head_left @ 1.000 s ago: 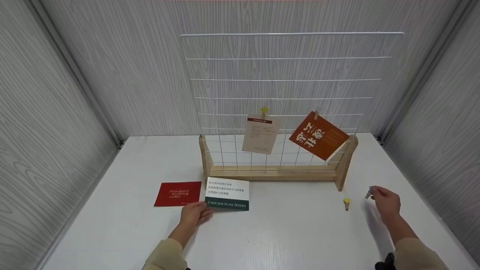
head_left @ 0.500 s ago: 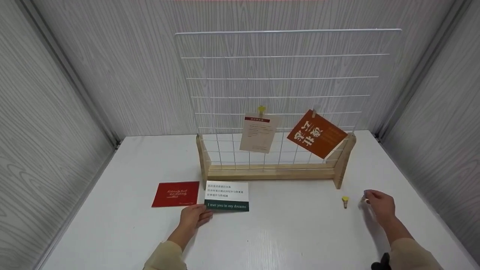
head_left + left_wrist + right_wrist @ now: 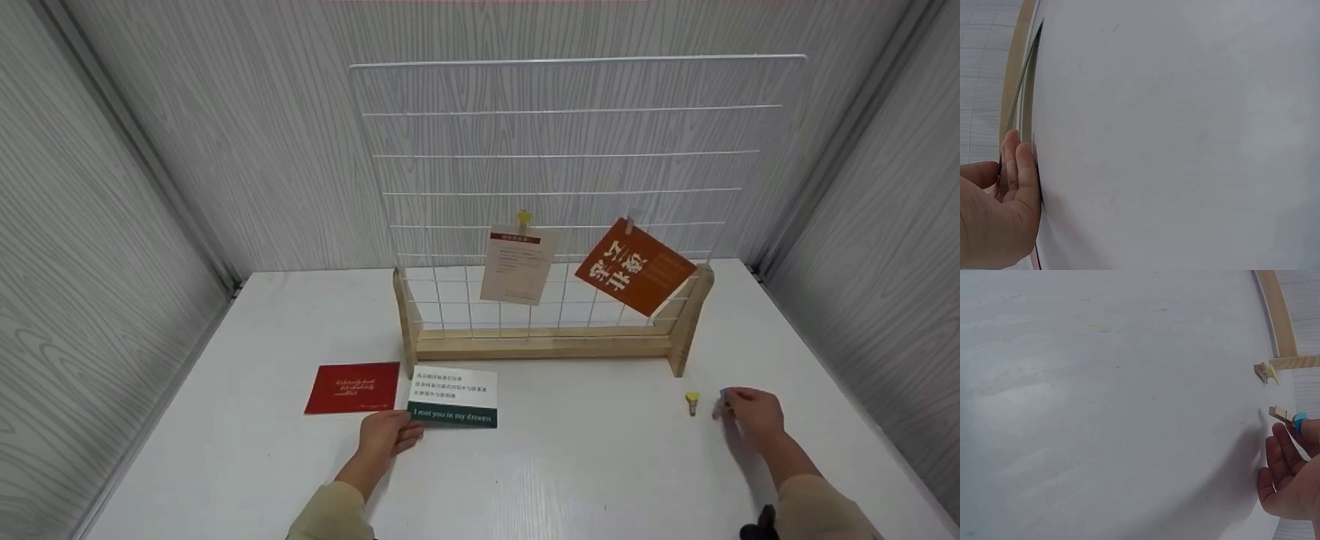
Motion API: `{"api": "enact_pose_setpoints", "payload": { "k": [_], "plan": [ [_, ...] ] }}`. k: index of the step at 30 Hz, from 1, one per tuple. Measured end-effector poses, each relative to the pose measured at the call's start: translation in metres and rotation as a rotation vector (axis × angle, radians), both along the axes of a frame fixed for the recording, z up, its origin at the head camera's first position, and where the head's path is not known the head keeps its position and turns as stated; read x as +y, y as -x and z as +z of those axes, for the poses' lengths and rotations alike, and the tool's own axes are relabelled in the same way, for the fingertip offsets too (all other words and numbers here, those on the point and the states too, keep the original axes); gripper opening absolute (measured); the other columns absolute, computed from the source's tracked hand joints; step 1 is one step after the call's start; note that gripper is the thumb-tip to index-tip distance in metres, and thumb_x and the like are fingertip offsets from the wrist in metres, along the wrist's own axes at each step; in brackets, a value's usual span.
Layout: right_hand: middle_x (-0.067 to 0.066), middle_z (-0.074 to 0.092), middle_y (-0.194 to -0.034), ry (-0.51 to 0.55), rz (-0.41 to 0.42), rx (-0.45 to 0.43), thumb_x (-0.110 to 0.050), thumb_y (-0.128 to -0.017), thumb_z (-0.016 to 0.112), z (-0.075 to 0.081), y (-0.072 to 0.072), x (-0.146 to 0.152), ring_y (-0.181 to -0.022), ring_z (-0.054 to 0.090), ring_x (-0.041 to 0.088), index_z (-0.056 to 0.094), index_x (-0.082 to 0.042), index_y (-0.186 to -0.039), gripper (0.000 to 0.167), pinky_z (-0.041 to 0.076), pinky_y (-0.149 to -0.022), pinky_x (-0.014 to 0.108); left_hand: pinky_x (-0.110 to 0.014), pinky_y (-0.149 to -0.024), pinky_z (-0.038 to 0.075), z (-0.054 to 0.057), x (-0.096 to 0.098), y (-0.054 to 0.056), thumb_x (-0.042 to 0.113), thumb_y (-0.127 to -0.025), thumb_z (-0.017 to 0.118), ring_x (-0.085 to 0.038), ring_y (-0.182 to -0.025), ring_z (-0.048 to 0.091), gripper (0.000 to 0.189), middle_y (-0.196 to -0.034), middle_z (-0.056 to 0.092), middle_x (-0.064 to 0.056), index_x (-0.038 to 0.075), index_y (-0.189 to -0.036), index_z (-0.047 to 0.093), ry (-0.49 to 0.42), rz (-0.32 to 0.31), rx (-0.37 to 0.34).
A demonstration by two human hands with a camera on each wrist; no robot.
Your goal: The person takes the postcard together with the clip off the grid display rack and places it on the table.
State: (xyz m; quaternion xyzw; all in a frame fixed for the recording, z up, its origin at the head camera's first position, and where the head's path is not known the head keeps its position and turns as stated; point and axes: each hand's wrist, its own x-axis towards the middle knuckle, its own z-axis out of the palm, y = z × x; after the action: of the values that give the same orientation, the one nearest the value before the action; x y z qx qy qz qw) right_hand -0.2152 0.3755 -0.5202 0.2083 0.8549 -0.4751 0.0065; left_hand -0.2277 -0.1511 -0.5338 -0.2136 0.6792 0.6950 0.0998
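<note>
My left hand [image 3: 386, 435] pinches the lower left corner of a white and green card [image 3: 453, 397], thumb on top and fingers beneath. In the left wrist view that card [image 3: 1023, 79] appears edge-on, its near end raised off the table. On the right, my right hand [image 3: 756, 414] pinches a small wooden clothespin [image 3: 1280, 414] with a blue decoration, held above the table. A second clothespin [image 3: 692, 403], topped in yellow, lies on the table just left of that hand. Beside the left hand a red card [image 3: 352, 388] lies flat.
Behind the cards stands a white wire grid [image 3: 562, 154] on a wooden base [image 3: 543, 347]. A pale card [image 3: 517, 266] and an orange card [image 3: 636, 267] hang from it by clothespins. Grey wood-grain panels [image 3: 97, 300] border the white table [image 3: 570, 465].
My right hand has moved left with the blue clothespin, closer to the yellow one. The card in my left hand has dropped slightly toward me.
</note>
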Motion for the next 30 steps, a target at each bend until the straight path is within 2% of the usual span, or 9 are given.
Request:
{"api": "enact_pose_setpoints", "payload": {
  "k": [6,14,19,26,30],
  "plan": [
    [0.021,0.055,-0.099,0.001,0.015,-0.021,-0.017,-0.090,0.041,-0.001,0.000,0.001,-0.086,0.051,0.023,0.044,0.016,-0.114,0.040,0.044,-0.062,0.023,-0.029,-0.064,0.049,0.001,0.001,-0.001,0.009,-0.086,0.048,-0.021,-0.071,0.062,0.028,-0.080,0.063,-0.013,-0.009,-0.106,0.051,0.011,0.013,-0.007],
    [0.016,0.058,-0.092,-0.076,0.025,-0.051,-0.018,-0.089,0.043,-0.004,0.003,0.003,-0.085,0.051,0.024,0.050,0.014,-0.108,0.038,0.043,-0.064,0.027,-0.029,-0.062,0.049,0.002,0.000,-0.001,0.006,-0.085,0.047,-0.020,-0.068,0.062,0.030,-0.076,0.062,-0.013,-0.012,-0.109,0.048,0.024,0.014,-0.017],
    [0.020,0.057,-0.096,-0.122,0.020,-0.048,-0.017,-0.090,0.041,-0.008,0.003,0.002,-0.087,0.050,0.028,0.051,0.014,-0.106,0.036,0.044,-0.067,0.032,-0.029,-0.061,0.050,0.001,0.001,-0.002,0.004,-0.085,0.046,-0.020,-0.067,0.062,0.032,-0.075,0.062,-0.013,-0.015,-0.110,0.046,0.028,0.012,0.001],
    [0.022,0.055,-0.100,-0.133,-0.036,-0.069,-0.020,-0.089,0.043,-0.012,0.003,0.001,-0.088,0.049,0.028,0.051,0.013,-0.108,0.039,0.043,-0.071,0.035,-0.028,-0.060,0.050,-0.002,-0.001,-0.004,0.004,-0.084,0.048,-0.019,-0.067,0.062,0.029,-0.074,0.062,-0.012,-0.012,-0.107,0.049,0.025,-0.014,-0.001],
    [0.023,0.054,-0.101,-0.139,-0.037,-0.051,-0.022,-0.088,0.045,-0.013,0.003,0.001,-0.088,0.049,0.029,0.052,0.012,-0.108,0.040,0.043,-0.071,0.036,-0.028,-0.060,0.050,-0.002,-0.002,-0.005,0.005,-0.084,0.049,-0.019,-0.067,0.062,0.028,-0.074,0.062,-0.012,-0.011,-0.107,0.049,0.028,-0.013,0.006]
  ]
}}
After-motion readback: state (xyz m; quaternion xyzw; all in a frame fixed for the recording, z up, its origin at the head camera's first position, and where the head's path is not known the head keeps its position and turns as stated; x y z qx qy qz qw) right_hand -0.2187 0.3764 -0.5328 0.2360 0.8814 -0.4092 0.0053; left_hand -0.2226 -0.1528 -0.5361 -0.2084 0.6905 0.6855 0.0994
